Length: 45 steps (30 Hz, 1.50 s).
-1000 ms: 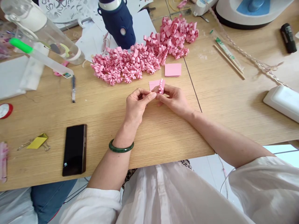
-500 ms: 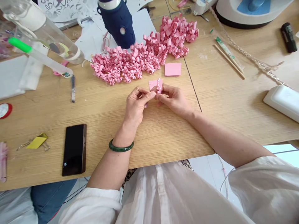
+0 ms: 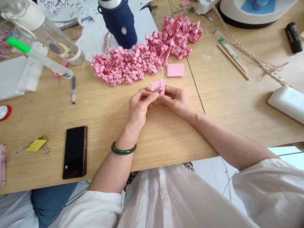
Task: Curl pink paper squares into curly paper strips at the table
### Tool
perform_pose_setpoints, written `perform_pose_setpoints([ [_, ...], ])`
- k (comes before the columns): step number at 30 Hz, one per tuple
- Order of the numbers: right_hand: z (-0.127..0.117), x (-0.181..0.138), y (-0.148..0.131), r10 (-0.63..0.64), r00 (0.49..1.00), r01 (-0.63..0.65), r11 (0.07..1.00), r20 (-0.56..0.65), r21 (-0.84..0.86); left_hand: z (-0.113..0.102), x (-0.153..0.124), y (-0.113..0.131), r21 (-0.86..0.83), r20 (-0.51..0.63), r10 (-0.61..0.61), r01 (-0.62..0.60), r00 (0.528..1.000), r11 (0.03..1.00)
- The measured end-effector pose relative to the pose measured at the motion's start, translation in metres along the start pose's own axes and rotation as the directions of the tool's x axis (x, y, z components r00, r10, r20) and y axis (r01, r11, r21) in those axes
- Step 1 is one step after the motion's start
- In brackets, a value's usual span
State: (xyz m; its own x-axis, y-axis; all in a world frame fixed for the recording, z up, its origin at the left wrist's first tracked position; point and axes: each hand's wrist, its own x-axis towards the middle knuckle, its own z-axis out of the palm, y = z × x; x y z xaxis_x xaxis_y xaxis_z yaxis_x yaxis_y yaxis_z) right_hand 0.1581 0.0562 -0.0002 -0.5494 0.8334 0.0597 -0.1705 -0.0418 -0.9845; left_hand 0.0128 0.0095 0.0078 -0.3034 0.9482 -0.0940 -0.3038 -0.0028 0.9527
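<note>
Pink strip (image 3: 161, 85) probably partly behind fingers (image 3: 152, 97)

Left hand (image 3: 139, 106) and right hand (image 3: 178, 98) stand close together, fingers (image 3: 143, 91) curled, thumbs (image 3: 150, 99) inward; contact between them appears likely, though partly hidden. Forearms (image 3: 225, 134) converge forward.

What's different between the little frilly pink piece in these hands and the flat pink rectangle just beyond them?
Shape: the frilly piece is narrow and bumpy; the pink rectangle is broad and smooth.
Pose: the frilly piece is held up at the fingertips of the left hand and right hand; the pink rectangle lies on the table.
Both are pink.
</note>
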Motion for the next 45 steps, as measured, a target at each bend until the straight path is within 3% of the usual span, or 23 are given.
perform_pose_setpoints([
  [9,0.001,0.001,0.000,0.020,0.999,-0.020,0.999,-0.032,0.028,0.002,-0.001,0.008,0.010,0.052,-0.084,0.083,0.995,0.996],
  [22,0.001,0.001,0.000,-0.037,0.998,0.030,0.991,-0.049,-0.127,0.001,0.001,0.005,-0.040,0.036,-0.090,0.091,0.995,0.995],
  [35,0.002,0.002,-0.001,-0.061,0.996,0.055,0.995,-0.061,-0.088,0.001,0.000,0.005,0.002,0.041,-0.101,0.101,0.994,0.995],
  [39,0.001,0.004,0.001,-0.052,0.993,0.048,0.998,-0.108,-0.045,0.000,-0.001,0.007,0.065,0.056,-0.047,0.043,0.997,0.997],
  [43,-0.001,0.006,0.004,-0.059,0.982,0.049,0.997,-0.180,-0.059,-0.001,-0.004,0.015,0.173,-0.081,0.179,-0.163,0.980,0.971],
  [45,-0.002,0.006,0.005,-0.071,0.979,0.054,0.995,-0.190,-0.089,0.000,-0.007,0.017,0.218,-0.118,0.241,-0.211,0.963,0.953],
])
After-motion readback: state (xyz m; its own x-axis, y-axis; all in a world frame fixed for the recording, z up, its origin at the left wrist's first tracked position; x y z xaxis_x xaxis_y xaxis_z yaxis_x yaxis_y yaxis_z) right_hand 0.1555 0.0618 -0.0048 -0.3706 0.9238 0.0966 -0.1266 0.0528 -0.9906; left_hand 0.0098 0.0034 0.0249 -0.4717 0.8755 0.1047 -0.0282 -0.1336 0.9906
